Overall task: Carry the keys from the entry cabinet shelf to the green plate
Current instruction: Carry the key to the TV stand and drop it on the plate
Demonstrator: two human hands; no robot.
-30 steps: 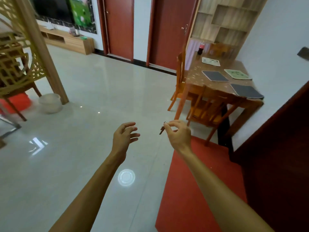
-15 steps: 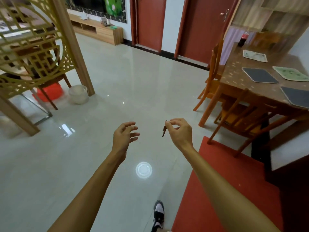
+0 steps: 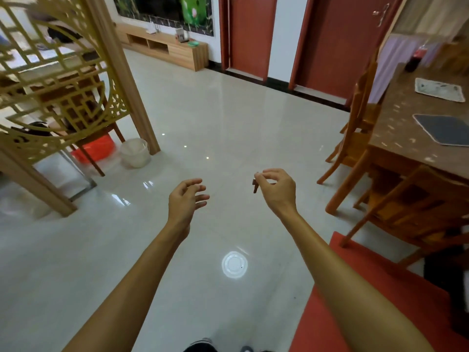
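My right hand (image 3: 278, 190) pinches the keys (image 3: 255, 186) between thumb and fingertips; a small dark key hangs down from the pinch over the shiny tiled floor. My left hand (image 3: 186, 200) floats beside it at the same height, fingers loosely curled and holding nothing. A small green thing (image 3: 193, 43) lies far off on the low wooden TV cabinet (image 3: 165, 49) at the back wall; it is too small to tell whether it is the plate. The entry cabinet is out of view.
A wooden lattice screen (image 3: 61, 80) stands at the left with a white bucket (image 3: 134, 152) and red basin (image 3: 94, 149) at its foot. A dining table (image 3: 401, 138) with placemats and wooden chairs (image 3: 360, 123) fills the right. A red mat (image 3: 375, 301) lies at the lower right.
The view has swung left and forward across the room: the table slid to the right edge and the lattice screen came closer. Both hands keep the same pose, the keys still pinched.
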